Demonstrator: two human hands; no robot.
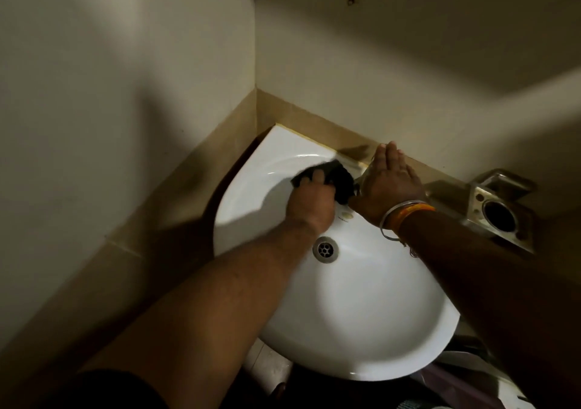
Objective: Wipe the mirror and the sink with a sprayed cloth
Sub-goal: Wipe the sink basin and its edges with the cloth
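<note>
A white corner sink (361, 320) fills the middle of the head view, its metal drain (326, 249) near the centre. My left hand (309, 199) grips a dark cloth (341, 179) and presses it on the sink's back rim. My right hand (388, 182) lies flat with straight fingers over the tap area at the back right, hiding most of the tap. Bangles circle my right wrist. No mirror is in view.
Two beige walls meet in a corner behind the sink, with a tan tiled band (188, 194) below them. A steel holder with a round opening (500, 213) is fixed to the right wall. Dim clutter lies under the sink at the lower right.
</note>
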